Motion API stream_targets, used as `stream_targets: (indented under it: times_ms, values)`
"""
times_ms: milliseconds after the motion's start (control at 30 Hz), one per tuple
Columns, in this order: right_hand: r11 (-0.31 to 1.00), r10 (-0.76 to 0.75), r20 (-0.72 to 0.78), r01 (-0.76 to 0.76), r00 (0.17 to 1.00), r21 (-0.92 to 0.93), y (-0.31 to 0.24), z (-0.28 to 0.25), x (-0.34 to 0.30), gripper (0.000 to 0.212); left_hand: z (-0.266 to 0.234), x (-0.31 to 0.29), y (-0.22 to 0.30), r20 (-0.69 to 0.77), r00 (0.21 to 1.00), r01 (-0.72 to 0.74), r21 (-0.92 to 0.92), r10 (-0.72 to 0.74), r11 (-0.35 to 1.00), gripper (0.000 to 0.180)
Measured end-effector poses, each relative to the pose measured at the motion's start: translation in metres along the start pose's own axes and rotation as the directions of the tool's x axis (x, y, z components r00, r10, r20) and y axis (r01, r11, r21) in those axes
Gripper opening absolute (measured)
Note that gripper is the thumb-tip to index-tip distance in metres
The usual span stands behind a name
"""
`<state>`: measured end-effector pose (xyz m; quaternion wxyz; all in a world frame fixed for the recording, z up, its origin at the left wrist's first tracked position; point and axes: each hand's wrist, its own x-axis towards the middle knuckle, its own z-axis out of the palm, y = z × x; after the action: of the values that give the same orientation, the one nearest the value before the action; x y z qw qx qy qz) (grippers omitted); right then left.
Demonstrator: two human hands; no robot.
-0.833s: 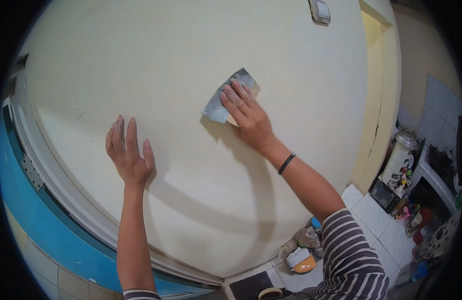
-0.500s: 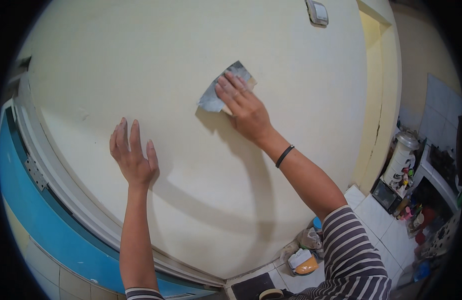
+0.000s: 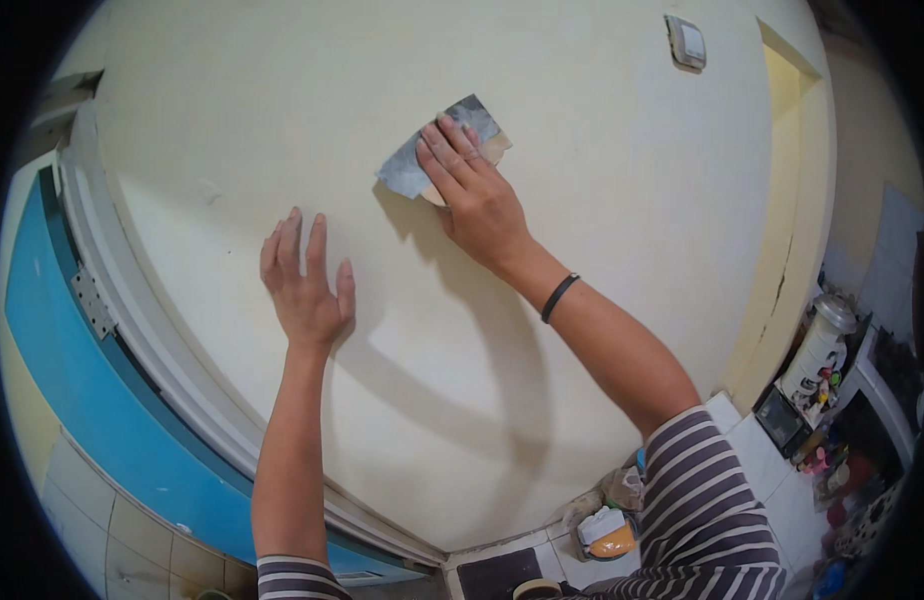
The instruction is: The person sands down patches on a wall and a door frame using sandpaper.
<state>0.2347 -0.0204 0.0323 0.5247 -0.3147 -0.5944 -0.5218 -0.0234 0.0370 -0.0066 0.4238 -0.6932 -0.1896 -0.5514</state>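
My right hand (image 3: 482, 205) presses a worn grey sheet of sandpaper (image 3: 404, 172) flat against a cream wall (image 3: 602, 220). Its fingers lie across the sheet, and the thumb is mostly hidden. A beige layer shows at the sheet's lower and right edges, while one corner sticks out dark above the fingertips. To the left and lower down, my left hand (image 3: 310, 290) rests on the same wall, fingers spread, holding nothing. A dark band (image 3: 560, 297) circles my right wrist.
On the left are a white frame (image 3: 162, 300) and a blue door (image 3: 112, 400) with a metal hinge (image 3: 92, 300). A light switch (image 3: 687, 43) sits upper right, near a doorway. Bagged items (image 3: 607, 530) stand on the floor below; a cluttered kitchen area lies at right.
The view has shifted, so the wall's features sit further right. Along the wall, my right hand has slid leftward with the sandpaper. My left hand stays at about the same spot on the wall.
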Motion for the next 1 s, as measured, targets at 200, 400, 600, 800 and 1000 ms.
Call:
stream_targets:
  times_ms: [200,400,600,800,1000]
  values:
    - [0.990,0.106,-0.164,-0.119,0.981,-0.072,0.022,0.002,0.032,0.055,0.001,-0.005,0.005,0.016,0.999,0.028,0.030,-0.029,0.999,0.062]
    - [0.987,-0.156,0.047,0.154,0.987,0.037,0.000,0.020,0.047,0.052,-0.002,-0.004,0.001,0.027,0.999,0.022,0.049,-0.023,0.999,0.061]
    - [0.999,-0.021,-0.106,0.018,0.994,-0.035,-0.010,0.035,0.071,0.048,0.000,-0.003,0.005,0.028,0.999,0.036,0.017,-0.036,0.999,0.061]
    - [0.973,-0.230,0.019,0.229,0.973,0.026,0.019,0.025,0.096,0.047,-0.004,-0.007,0.002,0.049,0.997,0.050,0.035,-0.052,0.998,0.064]
    - [0.976,-0.217,0.007,0.217,0.976,-0.005,-0.013,0.045,0.096,0.043,-0.004,-0.008,0.010,0.061,0.996,0.071,-0.015,-0.069,0.997,0.063]
